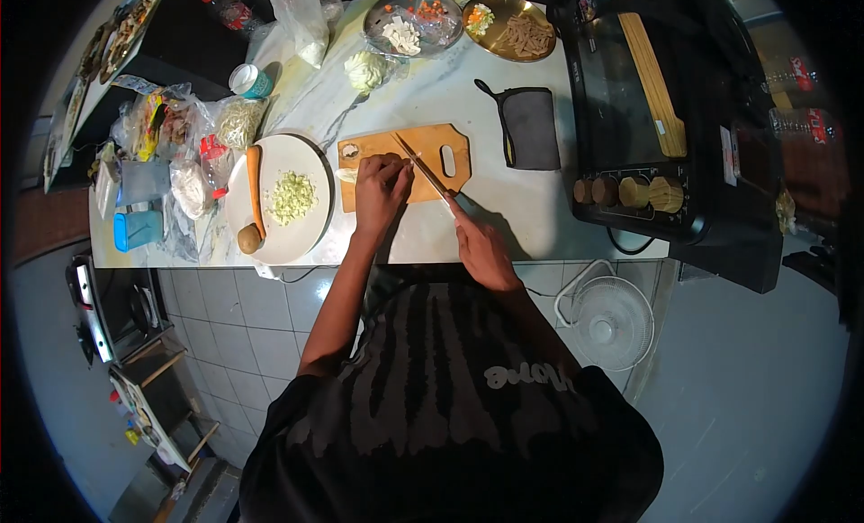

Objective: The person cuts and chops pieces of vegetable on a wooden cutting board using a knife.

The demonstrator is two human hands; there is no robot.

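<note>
Marble counter [423, 100] bears our board [432, 145]; over it our right hand [483, 248] grips the knife [423, 166]. Our left hand [382, 190] curls beside pale food [346, 175] at its left edge, perhaps steadying; we can't tell its grip.

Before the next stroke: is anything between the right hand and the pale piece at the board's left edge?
Yes: the left hand, over the cutting board, and the knife lie between right hand and pale piece.

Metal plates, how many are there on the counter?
2: the silver plate at the back, holding white and orange pieces, and the golden-brown plate just right of it. Others could be hidden behind the bags.
</note>
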